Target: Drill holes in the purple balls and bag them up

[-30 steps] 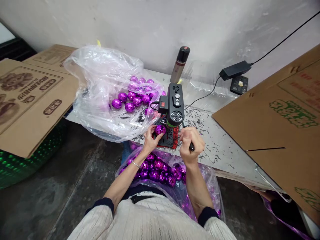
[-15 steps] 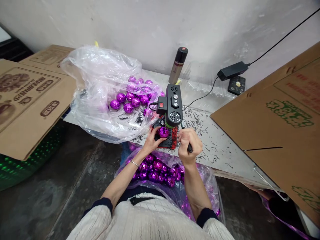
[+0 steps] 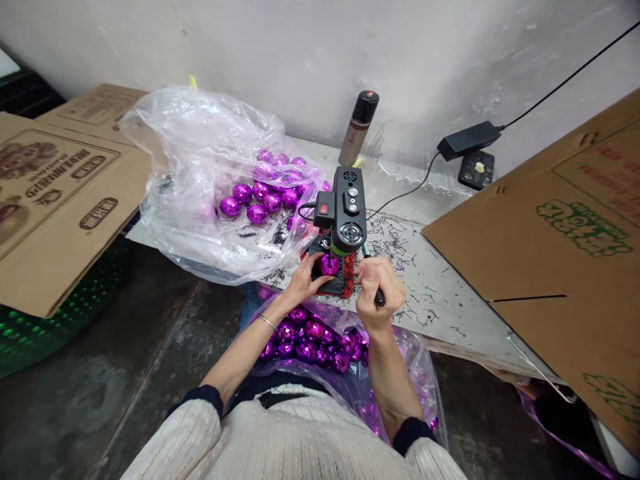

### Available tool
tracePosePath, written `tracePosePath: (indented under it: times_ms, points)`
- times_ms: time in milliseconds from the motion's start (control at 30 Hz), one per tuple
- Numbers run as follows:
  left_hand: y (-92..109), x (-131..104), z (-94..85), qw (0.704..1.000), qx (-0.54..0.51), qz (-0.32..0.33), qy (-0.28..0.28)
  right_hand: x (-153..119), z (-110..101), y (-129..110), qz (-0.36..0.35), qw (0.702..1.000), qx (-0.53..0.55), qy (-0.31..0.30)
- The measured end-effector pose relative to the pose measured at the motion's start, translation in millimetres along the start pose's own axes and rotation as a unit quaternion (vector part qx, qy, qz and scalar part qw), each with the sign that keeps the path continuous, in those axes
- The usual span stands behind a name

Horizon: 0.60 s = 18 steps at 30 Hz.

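Between the thumb and fingers of my left hand (image 3: 304, 280) is a shiny purple mirror-faceted ball (image 3: 329, 265). It sits beneath the head of a black bench drill press (image 3: 350, 203) with a red switch on its side. My right hand (image 3: 380, 287) is wrapped round the black-gripped lever (image 3: 381, 297) at the press's right. Red and black material covers the press's base (image 3: 349, 277). The drill tip is too small to make out. Many more purple balls (image 3: 271, 202) lie in a clear plastic bag left of the press, and others (image 3: 307, 350) fill a bag at my lap.
Black curly shavings (image 3: 400, 267) litter the white table. A spray can (image 3: 359, 128) stands behind the press, and a power adapter (image 3: 470, 139) with its cable lies at the right. Cardboard boxes flank me, one at the left (image 3: 55, 187) and one at the right (image 3: 550, 240).
Almost nothing differs. Both hands keep their holds on the ball and the lever; the view has shifted very slightly.
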<state>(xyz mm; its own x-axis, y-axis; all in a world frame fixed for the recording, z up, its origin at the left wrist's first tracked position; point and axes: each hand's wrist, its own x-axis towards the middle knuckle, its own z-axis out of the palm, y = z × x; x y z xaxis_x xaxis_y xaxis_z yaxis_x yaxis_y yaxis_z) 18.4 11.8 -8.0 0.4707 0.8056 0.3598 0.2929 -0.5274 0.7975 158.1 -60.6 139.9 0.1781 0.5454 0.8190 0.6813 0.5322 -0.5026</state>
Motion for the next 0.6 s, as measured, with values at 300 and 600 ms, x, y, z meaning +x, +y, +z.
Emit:
tracePosePath:
  times_ms: [300, 600]
  points:
    - [-3, -2, 1.6, 1.0, 0.0, -0.007, 0.007, -20, 4, 9, -0.026, 0.999, -0.017, 0.004]
    - [-1, -2, 1.0, 1.0, 0.003, -0.008, 0.016, -48, 21, 35, -0.076, 0.995, -0.025, 0.053]
